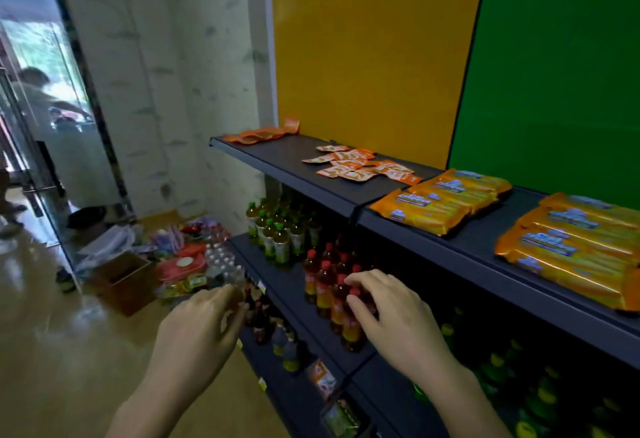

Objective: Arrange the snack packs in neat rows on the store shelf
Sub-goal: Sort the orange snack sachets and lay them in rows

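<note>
Snack packs (360,167) strewn on dark shelf (287,160), yellow and green wall (363,39), left hand (204,326), right hand (391,313) relaxed, empty

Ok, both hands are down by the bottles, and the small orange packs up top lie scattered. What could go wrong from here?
1. The right hand is right at the tightly packed red-capped bottles; a knock could topple several.
2. The small orange packs lie loose near the front edge of the top shelf; a careless sweep might push some off.
3. The large orange packs on the right reach close to the front edge; a bump may slide them off.
</note>
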